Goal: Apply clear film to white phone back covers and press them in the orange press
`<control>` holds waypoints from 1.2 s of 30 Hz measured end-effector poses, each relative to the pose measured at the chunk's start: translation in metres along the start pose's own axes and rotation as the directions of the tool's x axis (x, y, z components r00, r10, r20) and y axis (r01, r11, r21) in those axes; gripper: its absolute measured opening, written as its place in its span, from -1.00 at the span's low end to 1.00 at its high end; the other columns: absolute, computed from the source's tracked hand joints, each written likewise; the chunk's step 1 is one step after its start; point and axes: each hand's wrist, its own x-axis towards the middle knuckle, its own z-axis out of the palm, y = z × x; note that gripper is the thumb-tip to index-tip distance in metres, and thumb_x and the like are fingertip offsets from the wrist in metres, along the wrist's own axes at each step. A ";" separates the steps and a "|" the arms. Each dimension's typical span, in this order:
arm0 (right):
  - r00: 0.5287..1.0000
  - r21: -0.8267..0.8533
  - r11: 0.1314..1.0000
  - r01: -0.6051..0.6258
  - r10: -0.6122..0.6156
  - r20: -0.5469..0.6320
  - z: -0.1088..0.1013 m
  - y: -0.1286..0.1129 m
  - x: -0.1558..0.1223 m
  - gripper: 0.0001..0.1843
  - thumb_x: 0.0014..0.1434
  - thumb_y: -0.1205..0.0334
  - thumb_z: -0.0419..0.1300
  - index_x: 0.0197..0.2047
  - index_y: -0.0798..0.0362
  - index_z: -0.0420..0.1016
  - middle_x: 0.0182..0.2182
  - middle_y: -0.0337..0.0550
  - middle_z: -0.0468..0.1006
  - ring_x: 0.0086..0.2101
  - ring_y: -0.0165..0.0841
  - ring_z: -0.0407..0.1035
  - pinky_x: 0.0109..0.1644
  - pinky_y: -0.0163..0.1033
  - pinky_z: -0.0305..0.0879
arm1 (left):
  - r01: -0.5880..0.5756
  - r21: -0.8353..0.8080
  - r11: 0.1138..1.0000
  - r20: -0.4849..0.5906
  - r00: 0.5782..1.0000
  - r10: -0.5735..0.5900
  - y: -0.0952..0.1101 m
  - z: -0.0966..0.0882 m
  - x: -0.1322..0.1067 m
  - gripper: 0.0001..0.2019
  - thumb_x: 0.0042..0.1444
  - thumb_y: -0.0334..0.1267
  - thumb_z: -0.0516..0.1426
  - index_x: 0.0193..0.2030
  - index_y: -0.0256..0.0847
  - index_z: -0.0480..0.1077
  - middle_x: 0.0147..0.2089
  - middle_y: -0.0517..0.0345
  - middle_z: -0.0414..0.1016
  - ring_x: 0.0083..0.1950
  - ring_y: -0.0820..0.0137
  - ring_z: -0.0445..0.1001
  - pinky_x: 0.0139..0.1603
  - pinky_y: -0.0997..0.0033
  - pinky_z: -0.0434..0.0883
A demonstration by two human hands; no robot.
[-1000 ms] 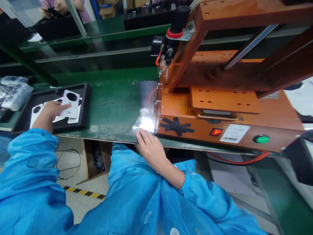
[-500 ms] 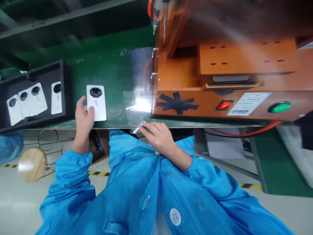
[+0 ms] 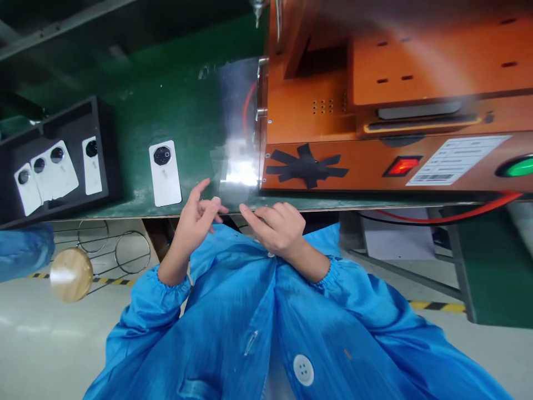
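A white phone back panel (image 3: 166, 180) with a round black camera area lies on the green bench, apart from both hands. My left hand (image 3: 196, 219) hovers at the bench's front edge, right of the panel, its fingers apart and nothing visible in them. Close by, my right hand (image 3: 280, 229) has its fingers curled in and its fingertips toward the left hand; anything pinched there is too small to make out. Just beyond the fingertips, a shiny clear sheet (image 3: 238, 161) lies flat on the bench.
At the left stands a black tray (image 3: 110, 150) holding several similar white panels. An orange machine (image 3: 353, 161) with a lit red switch (image 3: 402, 166) and a green button (image 3: 518, 166) fills the right side. Below the bench are a wooden stool (image 3: 71, 275) and someone's blue sleeve (image 3: 25, 253).
My left hand has left the white panel and moved right, near my right hand. The panel stays on the bench. The view has shifted slightly.
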 end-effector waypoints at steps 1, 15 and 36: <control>1.000 0.008 1.000 0.012 -0.012 -0.004 -0.001 0.000 0.000 -0.58 0.50 0.29 0.17 0.34 -0.17 0.56 -0.32 -0.23 0.63 -0.38 -0.31 0.24 -0.28 -0.09 0.03 | -0.009 -0.095 0.995 0.024 1.000 0.011 -0.001 0.005 0.003 -0.26 0.37 0.17 0.23 0.55 -0.07 0.15 -0.17 0.07 0.67 -0.31 0.35 0.60 -0.43 0.41 0.47; 0.968 -0.066 0.998 0.018 -0.001 0.250 -0.024 -0.014 0.069 -0.68 0.56 0.39 0.03 0.13 0.19 0.61 -0.14 -0.04 0.67 -0.21 -0.29 0.43 -0.22 -0.18 0.25 | -0.329 0.356 0.875 -0.080 0.922 0.379 -0.011 0.001 0.029 -0.91 0.32 -0.21 0.33 -0.13 -0.09 0.70 -0.20 0.11 0.69 -0.12 0.30 0.58 -0.08 0.29 0.54; 0.862 -0.042 0.999 0.010 0.013 0.506 -0.024 -0.005 0.100 -0.72 0.50 0.40 0.01 0.00 0.17 0.57 -0.16 0.05 0.54 -0.20 -0.21 0.35 -0.25 -0.16 0.17 | -0.453 0.371 0.811 -0.039 0.865 0.501 -0.030 0.003 0.046 -0.86 0.37 -0.13 0.31 -0.15 -0.09 0.69 -0.24 0.11 0.63 -0.06 0.23 0.52 0.02 0.19 0.51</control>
